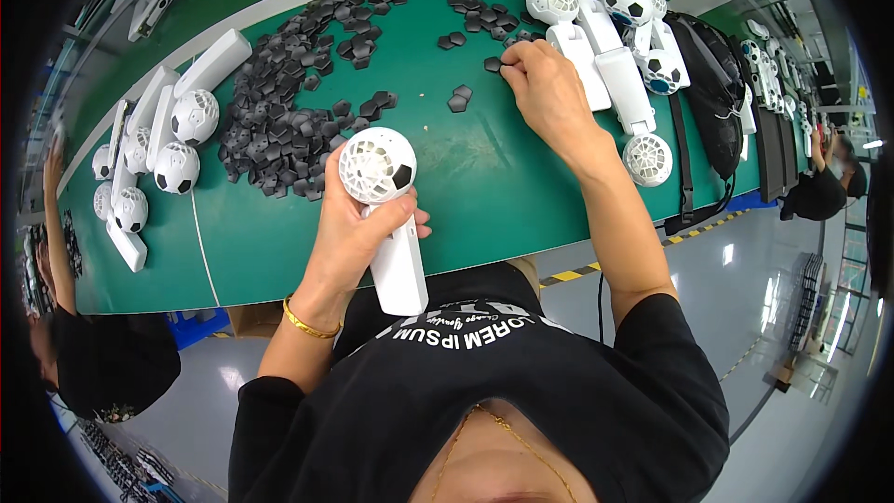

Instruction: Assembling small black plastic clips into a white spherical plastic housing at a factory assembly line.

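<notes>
My left hand [349, 224] is wrapped round the neck of a white handheld fan [399, 270], whose round head is patterned like a football. One black pentagon shows on the right side of that head; the rest of its visible face is white lattice. My right hand [549, 88] reaches to the far part of the green table [466, 210], thumb and fingers pinched at a small black pentagon piece [494, 64]. Other black pieces lie just beyond its fingertips. Nearer the middle, a couple of loose pentagon pieces [459, 99] rest on the table.
A large heap of black pentagon pieces [279, 121] spreads over the left half. Several white fans [177, 168] lie at the left, and more fans [624, 84] at the right beside a black bag [712, 93]. A co-worker [112, 363] is at the left edge.
</notes>
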A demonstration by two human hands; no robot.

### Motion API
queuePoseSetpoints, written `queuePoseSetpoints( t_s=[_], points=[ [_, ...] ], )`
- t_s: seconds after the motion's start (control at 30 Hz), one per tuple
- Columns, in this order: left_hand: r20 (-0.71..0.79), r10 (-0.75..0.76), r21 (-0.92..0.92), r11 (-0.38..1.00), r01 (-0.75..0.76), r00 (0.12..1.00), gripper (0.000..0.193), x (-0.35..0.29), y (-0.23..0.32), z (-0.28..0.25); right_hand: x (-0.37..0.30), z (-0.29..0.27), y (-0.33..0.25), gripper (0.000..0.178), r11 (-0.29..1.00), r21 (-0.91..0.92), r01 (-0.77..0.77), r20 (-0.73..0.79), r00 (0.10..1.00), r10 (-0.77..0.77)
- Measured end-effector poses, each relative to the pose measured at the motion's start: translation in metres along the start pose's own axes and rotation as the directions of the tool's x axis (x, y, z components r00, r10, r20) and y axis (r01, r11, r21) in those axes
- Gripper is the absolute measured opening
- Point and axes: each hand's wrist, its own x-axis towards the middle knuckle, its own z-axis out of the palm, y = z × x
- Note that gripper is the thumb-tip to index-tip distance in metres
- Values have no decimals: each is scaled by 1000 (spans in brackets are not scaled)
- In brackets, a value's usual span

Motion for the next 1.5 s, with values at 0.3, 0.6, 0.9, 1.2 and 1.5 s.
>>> queuePoseSetpoints(
  t_s=[0.3,0.6,0.9,1.2,1.5],
  points=[
    [-16,12,-10,1000,-12,1000,69,0,3,0,11,-22,-30,10,886,369,-282,312,935,168],
    [14,25,5,1000,-25,1000,71,-2,1,-1,-21,-29,-92,13,226,743,-630,649,761,-14],
    [60,26,127,991,-34,998,76,-6,0,-3,-17,-16,-89,13,227,762,-606,622,783,2],
    [71,20,145,989,-30,997,77,-7,1,-3,-12,-5,-94,15,286,730,-620,643,766,19],
    [120,9,209,977,-34,993,75,-10,-1,-4,-6,0,-75,23,208,583,-786,813,567,-135]
  ],
)
